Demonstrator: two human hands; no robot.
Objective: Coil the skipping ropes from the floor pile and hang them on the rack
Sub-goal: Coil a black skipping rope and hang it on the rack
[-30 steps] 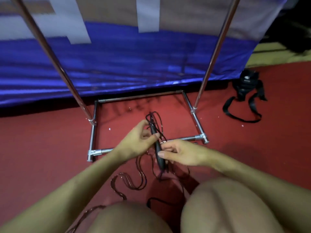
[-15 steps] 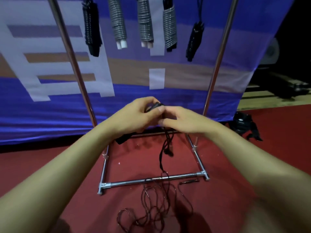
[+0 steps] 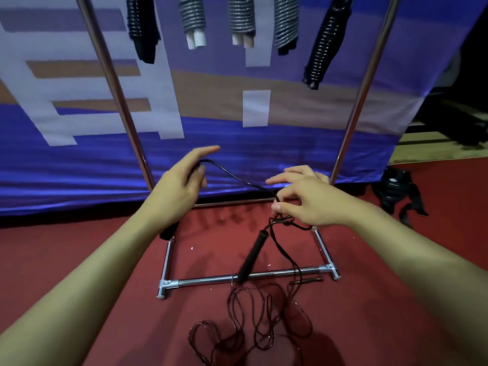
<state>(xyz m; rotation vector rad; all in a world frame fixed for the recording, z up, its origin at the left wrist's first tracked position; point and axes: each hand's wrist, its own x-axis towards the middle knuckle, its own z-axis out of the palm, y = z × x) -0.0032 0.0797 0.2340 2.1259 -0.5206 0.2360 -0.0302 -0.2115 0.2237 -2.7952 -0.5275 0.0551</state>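
Left hand [image 3: 182, 184] grips one black handle, right hand [image 3: 307, 200] at its 3 o'clock pinches the skipping rope [image 3: 237, 178]. The cord sags between them. Its other handle [image 3: 252, 256] dangles at 6 o'clock.

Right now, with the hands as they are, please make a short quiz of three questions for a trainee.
1. True or false: five coiled ropes hang on the rack.
2. What does the right hand pinch?
A. a tangle of black cord
B. the rack post
C. a white handle
3. Fill in: the black handle dangles over the rack's ____ bar.

Key:
1. True.
2. A; the left hand holds the cord's other part.
3. Bottom front.
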